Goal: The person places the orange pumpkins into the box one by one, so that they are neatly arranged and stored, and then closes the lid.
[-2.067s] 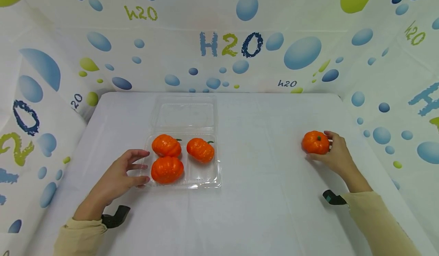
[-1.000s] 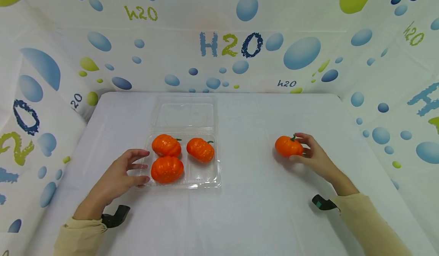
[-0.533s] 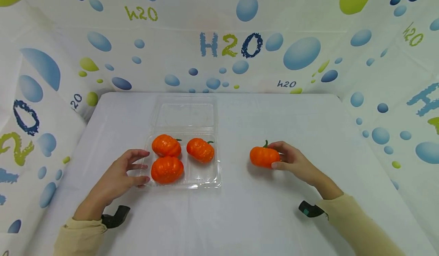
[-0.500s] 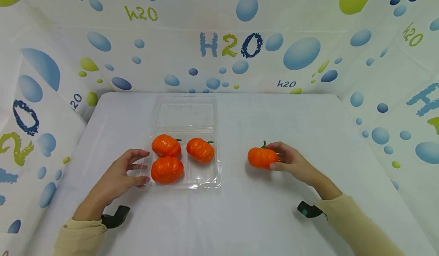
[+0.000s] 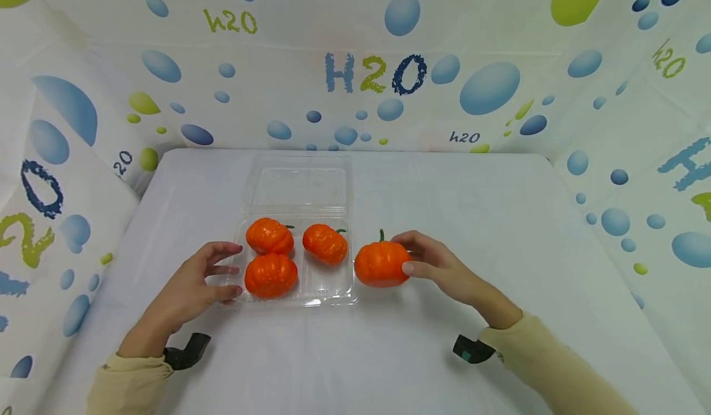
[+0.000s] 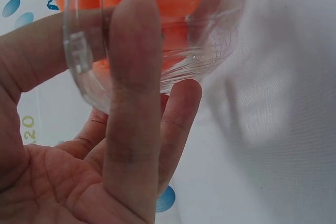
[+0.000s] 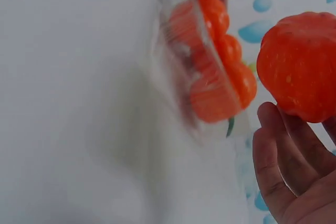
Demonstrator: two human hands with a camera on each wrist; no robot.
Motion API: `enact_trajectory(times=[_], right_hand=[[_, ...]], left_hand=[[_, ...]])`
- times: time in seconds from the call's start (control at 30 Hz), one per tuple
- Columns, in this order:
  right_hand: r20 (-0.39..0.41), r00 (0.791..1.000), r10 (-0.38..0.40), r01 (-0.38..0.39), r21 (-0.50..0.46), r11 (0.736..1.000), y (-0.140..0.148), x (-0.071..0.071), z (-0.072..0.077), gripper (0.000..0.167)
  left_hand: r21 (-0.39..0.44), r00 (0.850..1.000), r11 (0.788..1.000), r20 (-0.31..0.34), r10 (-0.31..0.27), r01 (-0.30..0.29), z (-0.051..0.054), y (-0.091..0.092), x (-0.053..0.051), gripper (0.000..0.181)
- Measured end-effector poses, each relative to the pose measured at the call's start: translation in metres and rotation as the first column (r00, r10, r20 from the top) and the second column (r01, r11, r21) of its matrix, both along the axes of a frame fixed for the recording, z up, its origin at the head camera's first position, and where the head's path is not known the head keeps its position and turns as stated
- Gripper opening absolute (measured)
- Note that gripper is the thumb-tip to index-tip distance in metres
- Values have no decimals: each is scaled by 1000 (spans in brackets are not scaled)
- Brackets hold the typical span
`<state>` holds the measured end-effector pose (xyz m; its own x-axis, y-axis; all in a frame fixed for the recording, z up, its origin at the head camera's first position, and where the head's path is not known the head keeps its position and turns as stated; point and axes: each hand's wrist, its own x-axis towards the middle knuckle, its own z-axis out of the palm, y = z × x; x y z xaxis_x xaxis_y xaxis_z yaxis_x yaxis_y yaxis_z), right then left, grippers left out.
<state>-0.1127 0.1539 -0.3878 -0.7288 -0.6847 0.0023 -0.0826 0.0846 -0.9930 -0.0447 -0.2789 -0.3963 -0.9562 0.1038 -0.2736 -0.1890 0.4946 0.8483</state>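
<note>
Pumpkin (image 5: 380, 267), orange with a green stem (image 5: 381, 235) pointing up, sits in the grasp of the right hand (image 5: 447, 274), thumb in front and fingers behind on its right side. It is just beside the right rim of a clear plastic container (image 5: 329, 285); whether the two touch I cannot tell. Inside the container, the right compartment holds an orange pumpkin (image 5: 322, 244) near its back, and the left compartment holds two more, a rear pumpkin (image 5: 268, 236) touching a front pumpkin (image 5: 271, 276). At the container's left edge the left hand (image 5: 191, 282) has its fingers loosely spread, the thumb against the clear wall. The lid (image 5: 300, 186) lies open behind. Beige sleeves (image 5: 555, 365) cover both forearms, with a black device (image 5: 472, 349) at each wrist. Under everything is a white tabletop (image 5: 400, 359), and behind it a backdrop (image 5: 494, 26) printed with blue and green drops and "H2O".
</note>
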Motion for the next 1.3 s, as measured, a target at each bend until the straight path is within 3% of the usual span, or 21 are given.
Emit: enact_trajectory(times=[0.23,0.47,0.63,0.8,0.97,1.3], right_hand=[[19,1000,3,-1,-93,996,-22,-1,11,41],[135,990,-40,71,-227,971,-40,0,16,38],[84,989,-125,134,-117,984,-53,2,12,41],[-38,990,-133,133,-2,991,-63,6,3,40],[-125,981,-150,164,107,981,-67,11,-3,39],[-184,973,-138,161,117,980,-74,16,-12,38]], left_hand=[[6,1000,1000,9,-1,1,0,-1,0,76],[4,1000,1000,5,-2,2,0,-1,0,76],[6,1000,1000,8,0,0,1,0,0,76],[7,1000,1000,9,3,-3,2,0,0,76],[15,1000,1000,7,0,0,3,1,0,75],[-1,1000,1000,-1,-5,5,3,2,-1,75]])
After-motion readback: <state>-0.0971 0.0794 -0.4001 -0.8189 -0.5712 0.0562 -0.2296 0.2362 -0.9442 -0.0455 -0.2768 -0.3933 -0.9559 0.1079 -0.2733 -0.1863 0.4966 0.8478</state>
